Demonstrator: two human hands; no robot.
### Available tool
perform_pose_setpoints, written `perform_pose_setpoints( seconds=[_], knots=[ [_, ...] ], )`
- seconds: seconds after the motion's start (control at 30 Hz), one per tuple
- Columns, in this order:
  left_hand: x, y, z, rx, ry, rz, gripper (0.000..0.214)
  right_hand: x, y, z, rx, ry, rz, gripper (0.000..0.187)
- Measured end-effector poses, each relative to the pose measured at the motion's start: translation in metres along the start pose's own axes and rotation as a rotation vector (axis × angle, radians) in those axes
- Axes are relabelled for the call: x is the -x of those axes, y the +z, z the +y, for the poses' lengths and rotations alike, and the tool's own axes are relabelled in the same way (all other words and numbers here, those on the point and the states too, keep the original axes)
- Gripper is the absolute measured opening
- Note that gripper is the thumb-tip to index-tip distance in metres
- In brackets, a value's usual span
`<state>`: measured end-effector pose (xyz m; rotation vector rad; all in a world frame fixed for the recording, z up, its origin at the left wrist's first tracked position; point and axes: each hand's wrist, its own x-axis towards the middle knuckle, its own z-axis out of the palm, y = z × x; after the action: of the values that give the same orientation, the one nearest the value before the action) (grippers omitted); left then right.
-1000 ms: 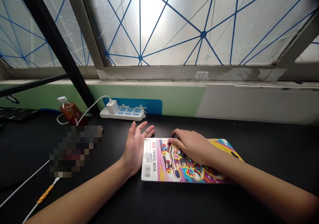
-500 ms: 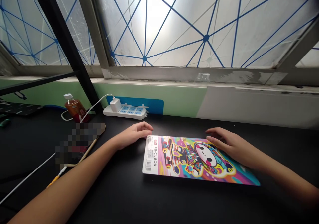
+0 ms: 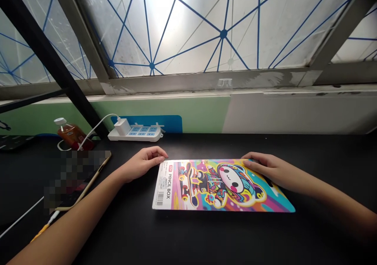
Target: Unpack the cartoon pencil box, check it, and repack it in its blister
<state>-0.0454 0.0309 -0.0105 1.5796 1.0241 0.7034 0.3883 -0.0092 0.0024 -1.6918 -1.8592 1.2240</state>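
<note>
A flat, colourful pencil box [image 3: 218, 186] lies sideways before me, with a cartoon figure on a skateboard and a white label strip at its left end. My left hand [image 3: 141, 163] is at its far left corner, thumb and curled fingertips closed at the edge. At the far edge toward the right, my right hand [image 3: 266, 168] has its thumb over the printed face and its fingers behind the edge. Those fingertips are partly hidden by the box.
On the black desk [image 3: 188, 237], a phone-like device [image 3: 96, 174], partly pixelated, rests by my left forearm with a cable attached. Behind it are a tilted drink bottle [image 3: 72, 135] and a white power strip [image 3: 138, 133] with a charger [image 3: 122, 126]. A black metal post [image 3: 55, 60] rises at left.
The view has shifted, so the whole scene sits further left. The pencil box has turned slightly, its near edge now more level in view. Both hands keep their places at its far edge.
</note>
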Motion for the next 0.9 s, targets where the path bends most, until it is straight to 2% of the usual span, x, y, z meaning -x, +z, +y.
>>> perform_pose_setpoints(
  seconds=[0.17,0.37,0.6,0.77,0.9],
  knots=[
    [0.001,0.001,-0.002,-0.012,0.011,0.037,0.025,-0.001,-0.002,0.000,-0.054,0.024,-0.023,0.060],
    [0.002,-0.001,-0.001,0.016,-0.002,-0.010,0.027,0.000,0.000,0.000,-0.133,0.008,0.017,0.050],
    [0.001,0.000,0.000,0.047,-0.008,0.005,0.023,-0.002,-0.001,0.002,-0.111,0.027,0.013,0.050],
    [0.002,0.001,-0.002,0.076,-0.013,0.036,0.027,-0.004,0.003,0.004,-0.134,0.026,0.081,0.054],
    [0.002,0.006,-0.002,0.131,-0.006,0.092,0.035,0.002,0.009,-0.002,-0.177,-0.014,0.201,0.058]
  ],
)
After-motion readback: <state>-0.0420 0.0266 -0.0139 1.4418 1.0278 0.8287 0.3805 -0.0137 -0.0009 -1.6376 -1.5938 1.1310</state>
